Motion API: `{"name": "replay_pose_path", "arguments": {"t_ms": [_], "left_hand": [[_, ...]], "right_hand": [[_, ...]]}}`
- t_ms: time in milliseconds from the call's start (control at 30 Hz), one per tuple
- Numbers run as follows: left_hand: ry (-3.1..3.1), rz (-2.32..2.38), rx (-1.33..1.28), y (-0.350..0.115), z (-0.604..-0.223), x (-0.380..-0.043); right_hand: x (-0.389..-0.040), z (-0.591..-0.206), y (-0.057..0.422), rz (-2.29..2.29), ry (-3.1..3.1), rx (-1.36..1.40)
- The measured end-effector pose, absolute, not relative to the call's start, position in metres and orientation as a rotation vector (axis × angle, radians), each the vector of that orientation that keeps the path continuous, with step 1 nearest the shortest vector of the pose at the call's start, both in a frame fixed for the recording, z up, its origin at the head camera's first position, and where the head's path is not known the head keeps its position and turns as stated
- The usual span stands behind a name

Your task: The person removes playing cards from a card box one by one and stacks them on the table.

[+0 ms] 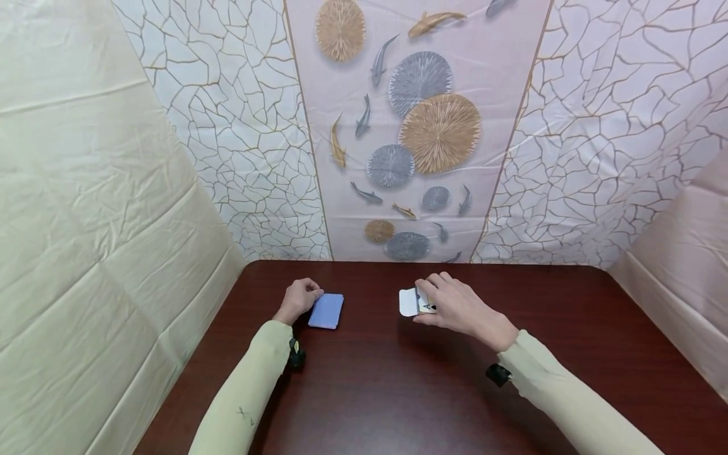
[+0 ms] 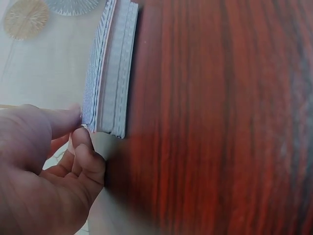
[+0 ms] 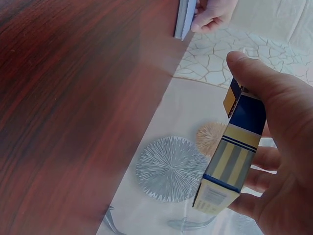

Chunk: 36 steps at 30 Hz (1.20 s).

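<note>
A squared deck of blue-backed playing cards (image 1: 327,311) lies on the left part of the table. My left hand (image 1: 297,298) is at its far left corner. In the left wrist view, thumb and forefinger pinch the uppermost playing cards (image 2: 94,73), which show a slight gap from the thicker stack below. My right hand (image 1: 459,307) grips a card box (image 1: 425,304) between thumb and fingers, right of the deck. Its white flap (image 1: 407,303) hangs open toward the left. The right wrist view shows the box's blue, cream and grey striped side (image 3: 232,156); its inside is hidden.
The dark red-brown wooden table (image 1: 375,392) ends at a patterned cloth backdrop (image 1: 392,208). Pale cloth walls (image 1: 114,253) stand on both sides. A small black device (image 1: 498,375) is strapped at each wrist.
</note>
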State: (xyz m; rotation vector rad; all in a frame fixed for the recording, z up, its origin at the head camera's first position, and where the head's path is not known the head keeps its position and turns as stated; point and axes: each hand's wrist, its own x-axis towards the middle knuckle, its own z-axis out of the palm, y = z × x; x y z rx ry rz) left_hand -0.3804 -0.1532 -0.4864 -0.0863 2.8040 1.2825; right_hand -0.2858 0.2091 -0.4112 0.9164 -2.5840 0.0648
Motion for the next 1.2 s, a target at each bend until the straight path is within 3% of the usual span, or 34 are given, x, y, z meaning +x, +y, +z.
{"name": "replay_pose_path", "arguments": {"t_ms": [400,1200], "left_hand": [[3.018,1.313,-0.072,-0.144,-0.466,-0.377],[2.789,1.69,0.156,-0.105,-0.441,-0.349]], "right_hand": [[-0.286,-0.409,0.206,0.079,-2.604,0.919],[-0.286,-0.413,0.197,0.078,-2.594,0.952]]}}
